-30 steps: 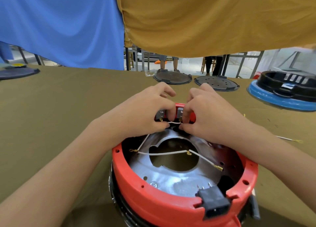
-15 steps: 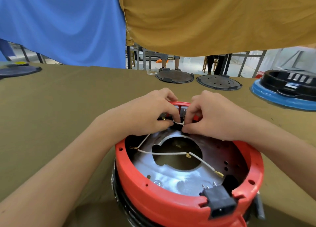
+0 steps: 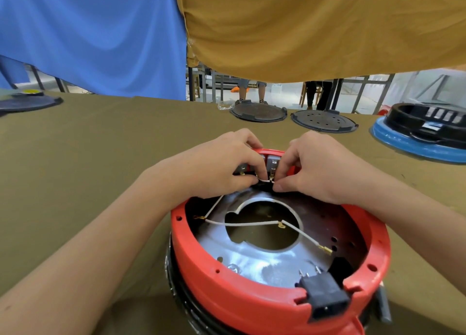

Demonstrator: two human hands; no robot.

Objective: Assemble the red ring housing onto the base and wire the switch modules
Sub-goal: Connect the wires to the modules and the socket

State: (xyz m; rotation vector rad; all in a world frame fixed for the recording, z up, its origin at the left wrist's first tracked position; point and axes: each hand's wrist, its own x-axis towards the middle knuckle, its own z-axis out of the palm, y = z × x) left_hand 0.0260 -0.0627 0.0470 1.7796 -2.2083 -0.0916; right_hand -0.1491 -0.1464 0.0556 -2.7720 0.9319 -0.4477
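The red ring housing (image 3: 242,291) sits on a black base (image 3: 176,291) in front of me, with a silver plate (image 3: 262,264) inside. Two grey switch modules (image 3: 272,162) sit in the housing's far wall. My left hand (image 3: 216,165) and my right hand (image 3: 310,165) meet there, both pinching a short white wire (image 3: 266,180) at the terminals under the switches. Another white wire (image 3: 252,224) with brass terminals lies loose across the plate. A black power socket (image 3: 325,297) sits in the near rim.
Olive cloth covers the table (image 3: 100,158). Two black round lids (image 3: 258,111) (image 3: 324,121) lie at the far edge. A blue-and-black unit (image 3: 423,133) stands at the right and a dark disc (image 3: 27,102) at the far left. Blue and mustard cloths hang behind.
Both hands stay at the switch modules, fingertips drawing closer together on the short white wire. The view has shifted slightly; the loose wire on the plate has not moved.
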